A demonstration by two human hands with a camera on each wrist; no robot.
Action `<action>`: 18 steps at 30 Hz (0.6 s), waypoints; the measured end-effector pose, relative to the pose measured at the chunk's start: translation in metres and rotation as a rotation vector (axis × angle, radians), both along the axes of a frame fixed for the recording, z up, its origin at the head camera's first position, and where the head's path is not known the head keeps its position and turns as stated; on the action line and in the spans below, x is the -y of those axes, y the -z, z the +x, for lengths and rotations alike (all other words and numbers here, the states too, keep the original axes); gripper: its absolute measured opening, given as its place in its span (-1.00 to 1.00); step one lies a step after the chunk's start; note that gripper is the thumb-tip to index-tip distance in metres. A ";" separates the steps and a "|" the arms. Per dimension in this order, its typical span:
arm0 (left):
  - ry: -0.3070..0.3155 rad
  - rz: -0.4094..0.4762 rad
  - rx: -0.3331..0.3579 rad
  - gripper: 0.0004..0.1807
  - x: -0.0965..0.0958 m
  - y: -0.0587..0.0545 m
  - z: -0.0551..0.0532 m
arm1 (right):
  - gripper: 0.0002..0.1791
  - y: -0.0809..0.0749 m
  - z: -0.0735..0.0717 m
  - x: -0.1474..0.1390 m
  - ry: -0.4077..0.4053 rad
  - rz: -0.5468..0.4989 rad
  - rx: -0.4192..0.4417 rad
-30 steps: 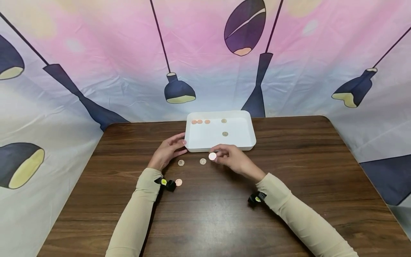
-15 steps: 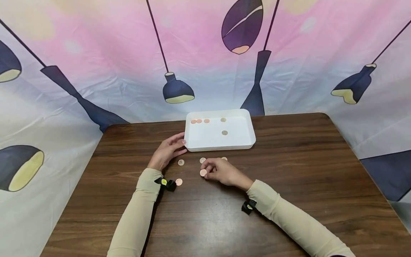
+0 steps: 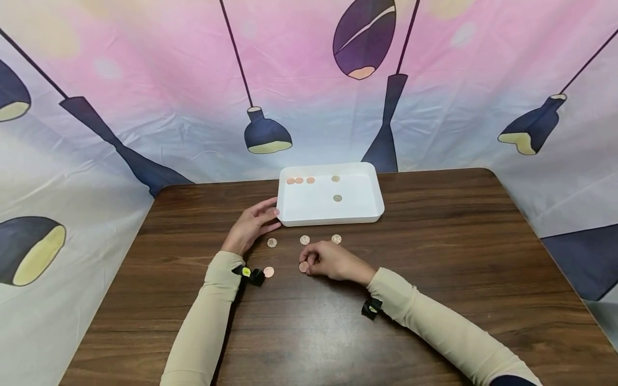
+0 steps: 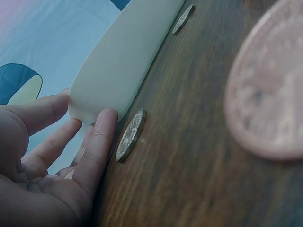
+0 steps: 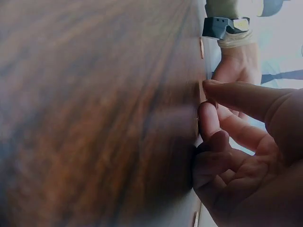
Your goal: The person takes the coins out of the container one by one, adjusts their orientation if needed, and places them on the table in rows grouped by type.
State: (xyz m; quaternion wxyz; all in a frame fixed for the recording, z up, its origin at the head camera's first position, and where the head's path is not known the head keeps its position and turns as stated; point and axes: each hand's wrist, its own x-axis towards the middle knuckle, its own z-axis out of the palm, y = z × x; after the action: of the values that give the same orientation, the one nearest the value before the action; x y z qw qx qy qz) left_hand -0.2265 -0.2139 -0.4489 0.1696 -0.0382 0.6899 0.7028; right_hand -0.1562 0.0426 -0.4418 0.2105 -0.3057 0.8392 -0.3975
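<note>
Tray [image 3: 314,208]: we are seeing it standing, white and shallow, at the far edge of the table [image 3: 434,230], in front of the printed cloth [image 3: 193,80].
Left hand [image 3: 249,226]: we are finding it resting at the tray's near left corner, fingers loosely spread and mostly straight, touching the wall without gripping.
Right hand [image 3: 334,260]: we are watching it working on the near side of the tray, fingers curled, thumb and a fingertip pinching one coin.
Held coin [image 3: 303,267]: we are seeing this copper one sitting at table level, out in front of the tray's left half.
Silver coins [image 3: 304,240]: we are counting three, lying in a row just off the tray's near wall, from its left corner to about its middle.
Loose coin [image 3: 269,272]: we are seeing more copper lying farther out from the tray's near left corner, beside the left wrist.
Tray coins [image 3: 310,180]: we are counting three copper along the tray's far left and two silver around its middle.
Writing: we are making out yellow tags [image 3: 246,272] on the wrist units [image 3: 257,277], too small to read; the coin faces are showing blurred stamping.
</note>
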 end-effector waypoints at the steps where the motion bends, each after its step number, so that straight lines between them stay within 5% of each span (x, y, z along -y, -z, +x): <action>1: 0.001 -0.001 -0.001 -0.38 0.000 0.000 0.000 | -0.91 0.000 0.000 0.001 -0.001 0.014 -0.014; 18: -0.018 -0.003 0.008 -0.40 -0.002 0.000 0.000 | -0.80 0.000 0.003 0.005 0.016 0.099 -0.094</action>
State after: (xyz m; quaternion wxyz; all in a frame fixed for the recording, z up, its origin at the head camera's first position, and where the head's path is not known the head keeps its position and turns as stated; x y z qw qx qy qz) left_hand -0.2265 -0.2121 -0.4492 0.1660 -0.0472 0.6898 0.7031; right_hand -0.1531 0.0371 -0.4417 0.1823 -0.3065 0.8693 -0.3423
